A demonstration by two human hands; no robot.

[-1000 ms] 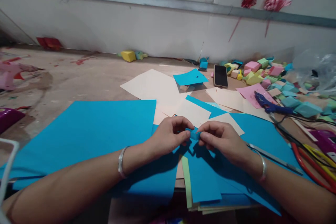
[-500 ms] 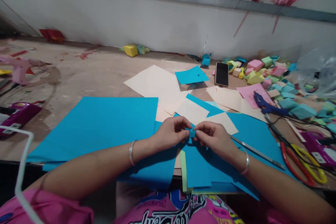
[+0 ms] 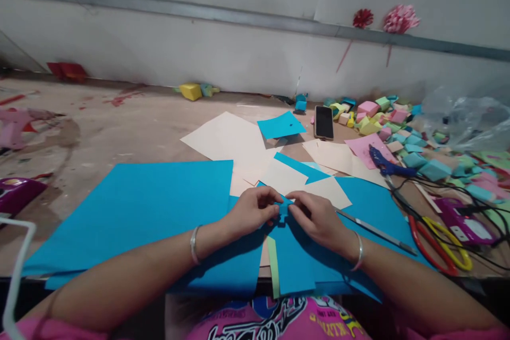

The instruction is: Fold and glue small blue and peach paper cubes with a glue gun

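Note:
My left hand (image 3: 253, 211) and my right hand (image 3: 314, 218) meet at the middle of the table, fingers pinched on a small folded blue paper piece (image 3: 284, 206) held between them. Both wrists wear silver bangles. Under the hands lie large blue paper sheets (image 3: 135, 212) and smaller blue pieces (image 3: 297, 265) that hang over the table's near edge. Cream paper sheets (image 3: 235, 141) lie just beyond the hands.
A phone (image 3: 323, 122) lies flat at the back. To the right sit a pile of small coloured paper boxes (image 3: 398, 127), a blue glue gun (image 3: 384, 164), red and yellow scissors (image 3: 438, 244), a metal ruler (image 3: 374, 231) and cables. A purple tool (image 3: 16, 194) sits at the left.
The view has shifted a little; both hands stay together on the small blue piece, working it with slight finger movements.

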